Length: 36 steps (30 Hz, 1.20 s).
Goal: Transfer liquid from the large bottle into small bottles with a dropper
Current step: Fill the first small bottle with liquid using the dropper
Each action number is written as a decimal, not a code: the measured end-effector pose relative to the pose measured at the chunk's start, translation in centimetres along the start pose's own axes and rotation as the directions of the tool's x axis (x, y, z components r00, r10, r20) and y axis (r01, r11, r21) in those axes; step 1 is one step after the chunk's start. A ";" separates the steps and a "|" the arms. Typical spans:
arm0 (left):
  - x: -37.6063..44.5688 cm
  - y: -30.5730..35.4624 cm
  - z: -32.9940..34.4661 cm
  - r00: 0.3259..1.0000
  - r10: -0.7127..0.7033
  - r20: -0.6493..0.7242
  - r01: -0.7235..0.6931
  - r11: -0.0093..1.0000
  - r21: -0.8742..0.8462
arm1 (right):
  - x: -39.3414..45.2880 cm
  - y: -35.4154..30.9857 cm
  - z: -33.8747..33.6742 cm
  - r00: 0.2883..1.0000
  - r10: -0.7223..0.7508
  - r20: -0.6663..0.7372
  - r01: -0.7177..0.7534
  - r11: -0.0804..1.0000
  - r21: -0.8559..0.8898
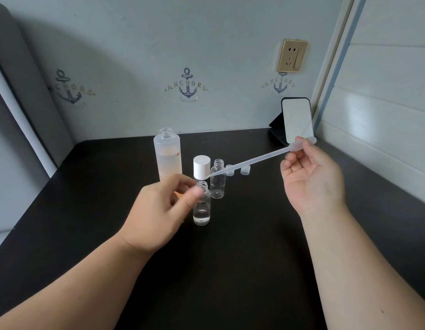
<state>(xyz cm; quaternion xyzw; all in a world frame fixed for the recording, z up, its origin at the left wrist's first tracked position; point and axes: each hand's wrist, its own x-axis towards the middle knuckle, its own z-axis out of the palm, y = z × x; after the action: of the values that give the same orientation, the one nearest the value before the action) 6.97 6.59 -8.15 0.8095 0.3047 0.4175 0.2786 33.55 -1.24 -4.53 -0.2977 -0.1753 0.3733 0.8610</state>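
Dropper (254,158) pinched at the bulb by right hand (312,177), thumb and forefinger, tip angled down just above near small bottle (202,203). Left hand (159,210) pinching that bottle's neck, bit of liquid at its bottom. Just behind it: white cap (202,166), second small bottle (217,178), large bottle (167,156) uncapped, behind-left

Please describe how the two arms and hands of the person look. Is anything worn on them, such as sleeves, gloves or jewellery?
Both arms are bare as far as the frame shows: no sleeve reaches the forearms. The left hand and the right hand wear no gloves. No ring, watch or bracelet shows on the fingers or wrists. The nails that show are short and look unpainted. No markings are seen on either arm.
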 end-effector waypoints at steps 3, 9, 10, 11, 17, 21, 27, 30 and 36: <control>-0.1 -0.2 -0.5 0.961 -0.032 -0.273 -0.002 0.993 -0.122 | 0.0 0.1 -0.1 1.000 0.005 -0.009 -0.005 1.000 0.002; 1.1 -1.7 -0.8 0.906 -0.293 -0.306 0.228 0.946 -0.231 | 0.0 0.2 0.0 1.000 0.021 -0.013 -0.021 0.999 0.028; 1.2 -1.9 -0.6 0.918 -0.317 -0.238 0.262 0.936 -0.236 | 0.0 0.2 0.0 1.000 0.025 -0.006 -0.025 0.999 0.020; 1.3 -1.9 -0.4 0.927 -0.330 -0.179 0.289 0.931 -0.222 | 0.0 0.3 0.0 1.000 0.028 0.002 -0.028 1.000 0.012; 1.8 -2.1 0.1 0.937 -0.319 -0.143 0.324 0.946 0.018 | 0.0 0.5 0.2 0.999 0.026 0.023 -0.026 1.000 0.012; 1.5 -1.8 -0.1 0.945 -0.302 -0.123 0.303 0.953 -0.010 | -0.1 0.4 0.4 0.999 0.024 0.029 -0.026 0.998 0.059; 1.2 -1.5 -0.2 0.964 -0.242 -0.109 0.245 0.970 0.010 | -0.3 0.3 0.6 1.000 0.014 0.016 -0.016 0.996 0.090; 1.2 -1.4 -0.3 0.964 -0.239 -0.115 0.243 0.970 0.021 | -0.3 0.3 0.6 1.000 -0.004 0.016 0.002 0.997 0.077; 1.4 -1.3 -0.4 0.970 -0.205 -0.128 0.214 0.975 0.058 | -0.1 0.1 0.4 0.998 -0.063 0.022 0.064 0.998 -0.006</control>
<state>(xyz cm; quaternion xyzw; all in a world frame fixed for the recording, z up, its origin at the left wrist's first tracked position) 6.97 8.53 -8.19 0.7553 0.4195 0.4228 0.2734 33.25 -1.13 -4.29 -0.2910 -0.1953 0.3484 0.8694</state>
